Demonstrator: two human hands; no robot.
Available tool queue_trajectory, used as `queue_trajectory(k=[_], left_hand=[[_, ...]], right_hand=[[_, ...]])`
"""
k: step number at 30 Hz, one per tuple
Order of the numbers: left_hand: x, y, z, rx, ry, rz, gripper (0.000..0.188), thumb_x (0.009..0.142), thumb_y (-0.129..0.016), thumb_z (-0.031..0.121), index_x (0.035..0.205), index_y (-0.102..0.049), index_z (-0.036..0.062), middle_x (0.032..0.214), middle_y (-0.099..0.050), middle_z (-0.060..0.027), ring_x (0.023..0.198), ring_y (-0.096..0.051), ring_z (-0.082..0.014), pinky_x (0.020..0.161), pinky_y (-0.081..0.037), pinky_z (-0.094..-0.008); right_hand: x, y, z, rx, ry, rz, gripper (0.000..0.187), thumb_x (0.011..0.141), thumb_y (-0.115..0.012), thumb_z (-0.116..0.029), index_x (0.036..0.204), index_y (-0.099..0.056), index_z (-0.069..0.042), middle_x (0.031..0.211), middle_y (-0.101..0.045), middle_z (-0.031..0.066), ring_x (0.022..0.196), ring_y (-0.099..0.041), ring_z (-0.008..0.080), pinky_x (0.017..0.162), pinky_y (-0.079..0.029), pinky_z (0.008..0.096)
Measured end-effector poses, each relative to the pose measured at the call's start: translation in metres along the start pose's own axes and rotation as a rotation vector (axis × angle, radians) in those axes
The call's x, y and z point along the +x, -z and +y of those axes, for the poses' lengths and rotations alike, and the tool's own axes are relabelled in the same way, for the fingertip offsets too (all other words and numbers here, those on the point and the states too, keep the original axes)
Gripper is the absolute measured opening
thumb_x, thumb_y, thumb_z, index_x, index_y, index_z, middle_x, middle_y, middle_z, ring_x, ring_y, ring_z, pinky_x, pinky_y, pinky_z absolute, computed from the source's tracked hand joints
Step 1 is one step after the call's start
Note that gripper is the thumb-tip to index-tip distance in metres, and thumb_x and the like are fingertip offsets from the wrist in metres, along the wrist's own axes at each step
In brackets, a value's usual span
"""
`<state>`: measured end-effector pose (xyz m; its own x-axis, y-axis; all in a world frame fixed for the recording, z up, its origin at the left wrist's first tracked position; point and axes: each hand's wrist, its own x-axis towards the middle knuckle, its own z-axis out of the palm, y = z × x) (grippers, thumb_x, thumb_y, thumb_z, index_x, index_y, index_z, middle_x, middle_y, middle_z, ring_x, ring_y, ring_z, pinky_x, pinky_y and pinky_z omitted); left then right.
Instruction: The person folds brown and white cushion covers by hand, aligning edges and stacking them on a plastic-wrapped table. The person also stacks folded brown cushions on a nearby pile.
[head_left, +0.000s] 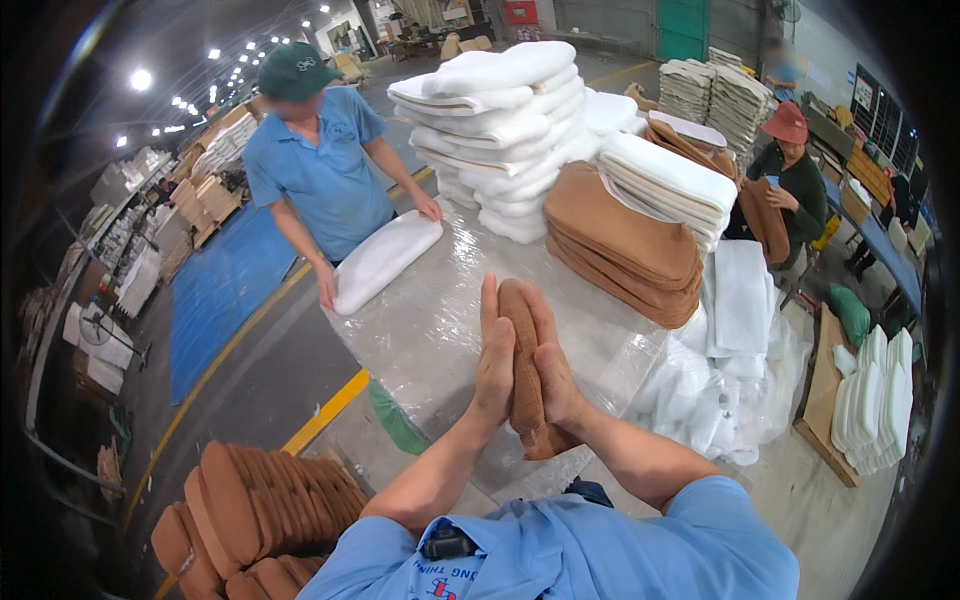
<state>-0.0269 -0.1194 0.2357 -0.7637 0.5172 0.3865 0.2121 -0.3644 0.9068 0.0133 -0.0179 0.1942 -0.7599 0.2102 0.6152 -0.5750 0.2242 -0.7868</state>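
A long brown fabric cushion [524,385] stands on edge between my palms, above the near part of the table. My left hand [492,365] presses against its left side with the fingers stretched forward. From the other side, my right hand [556,375] presses with its fingers also pointing away from me. Together the two hands hold the cushion, and the palms hide part of its sides. Beyond it to the right lies a stack of flat brown covers [620,245]. A tall pile of white padding [500,130] rises at the table's far side.
The table [410,350] is covered in clear plastic. At its left edge a co-worker [325,170] handles a white pad [388,262]. Several brown cushions [270,500] are stacked at lower left. Plastic-wrapped white material [700,390] sits at right. Another person [790,180] holds brown covers [765,222].
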Motion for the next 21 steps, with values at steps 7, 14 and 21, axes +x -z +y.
queue_trajectory(k=[7, 14, 21], left_hand=[[0.020, 0.006, -0.022, -0.061, -0.002, -0.152, 0.069, 0.111, -0.027, 0.051, 0.160, -0.025, 0.0028, 0.164, -0.025, -0.0157, 0.152, -0.024, -0.0276, 0.125, -0.018, -0.0392], [0.032, -0.017, -0.033, -0.077, 0.032, -0.049, 0.055, 0.111, -0.031, 0.046, 0.144, -0.045, 0.0035, 0.133, -0.053, -0.0117, 0.125, -0.050, -0.0204, 0.110, -0.038, -0.0349], [0.036, 0.066, -0.081, 0.127, -0.088, 0.445, 0.047, 0.111, -0.032, 0.041, 0.111, -0.060, 0.0034, 0.102, -0.059, -0.0061, 0.091, -0.057, -0.0181, 0.085, -0.048, -0.0344]], right_hand=[[0.018, 0.040, 0.002, 0.134, -0.233, -0.013, 0.087, 0.104, -0.029, -0.070, 0.162, -0.023, -0.005, 0.161, -0.031, 0.0189, 0.150, -0.029, 0.0278, 0.124, -0.019, 0.0432], [0.005, 0.040, 0.031, 0.183, -0.163, 0.073, 0.070, 0.110, -0.027, -0.056, 0.159, -0.030, -0.006, 0.158, -0.037, 0.0151, 0.148, -0.033, 0.0260, 0.123, -0.022, 0.0398], [-0.032, 0.062, 0.008, 0.638, -0.433, -0.279, 0.088, 0.094, -0.066, -0.043, 0.160, -0.026, -0.002, 0.160, -0.036, 0.0161, 0.148, -0.034, 0.0276, 0.122, -0.025, 0.0399]])
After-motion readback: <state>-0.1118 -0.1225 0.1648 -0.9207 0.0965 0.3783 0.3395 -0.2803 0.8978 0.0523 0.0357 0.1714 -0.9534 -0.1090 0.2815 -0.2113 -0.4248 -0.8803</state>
